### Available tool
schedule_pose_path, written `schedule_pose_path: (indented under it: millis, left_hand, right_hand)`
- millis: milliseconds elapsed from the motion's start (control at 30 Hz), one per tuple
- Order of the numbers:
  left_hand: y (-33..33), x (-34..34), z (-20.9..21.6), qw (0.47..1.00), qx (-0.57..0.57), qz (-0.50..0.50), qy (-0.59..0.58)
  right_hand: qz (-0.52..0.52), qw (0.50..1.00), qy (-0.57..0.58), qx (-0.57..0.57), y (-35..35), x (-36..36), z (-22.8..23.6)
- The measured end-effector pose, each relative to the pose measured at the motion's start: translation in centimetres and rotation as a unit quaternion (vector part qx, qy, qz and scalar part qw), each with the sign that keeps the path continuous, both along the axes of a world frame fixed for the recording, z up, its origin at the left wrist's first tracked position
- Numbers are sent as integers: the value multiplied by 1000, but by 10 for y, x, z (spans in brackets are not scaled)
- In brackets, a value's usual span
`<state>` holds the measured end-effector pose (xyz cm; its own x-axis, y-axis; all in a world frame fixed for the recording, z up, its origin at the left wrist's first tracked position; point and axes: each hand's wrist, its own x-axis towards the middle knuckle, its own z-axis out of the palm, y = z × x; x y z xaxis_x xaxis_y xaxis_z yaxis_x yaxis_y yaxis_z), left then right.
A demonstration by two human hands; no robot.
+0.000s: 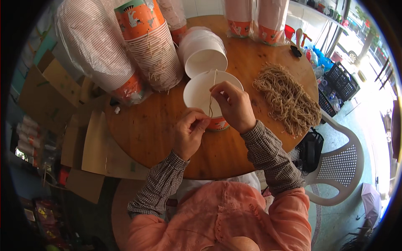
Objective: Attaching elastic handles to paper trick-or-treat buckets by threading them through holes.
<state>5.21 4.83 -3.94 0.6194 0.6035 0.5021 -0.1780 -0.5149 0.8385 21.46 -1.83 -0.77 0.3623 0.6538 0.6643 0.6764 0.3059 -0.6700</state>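
Note:
A thin tan string (210,108) runs over the mouth of a white paper bucket (195,93) whose orange printed side shows low at the front. My right hand (235,106) is closed in a pinch on the string above the bucket's right half. Lower down, by the near rim, my left hand (191,132) pinches the string's lower part between thumb and forefinger. Whether the string is fastened to the bucket I cannot tell. Right of my hands lies a loose heap of similar tan strings (289,100).
Behind the bucket, nested white buckets (206,62) lie tipped toward me. A tall stack of orange-printed buckets (153,54) stands at left, beside plastic-wrapped stacks (90,42). More wrapped stacks (239,16) stand at the back of the round wooden table (146,129). A white chair (343,163) is at right.

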Motion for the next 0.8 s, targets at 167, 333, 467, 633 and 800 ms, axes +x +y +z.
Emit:
schedule_pose_path:
  millis: [167, 333, 467, 633, 800]
  left_hand:
    - [6, -3, 18, 997, -72, 10, -34]
    - [14, 14, 36, 996, 15, 41, 83]
    - [15, 18, 29, 998, 19, 23, 49]
    - [22, 21, 33, 1000, 19, 12, 11]
    - [7, 18, 43, 997, 21, 2, 74]
  right_hand:
    - [74, 995, -67, 4, -9, 4, 16]
    - [85, 989, -117, 25, -8, 3, 19]
    - [106, 991, -79, 17, -13, 5, 29]
    - [171, 979, 25, -108, -15, 14, 30]
    - [175, 979, 38, -96, -15, 16, 27]
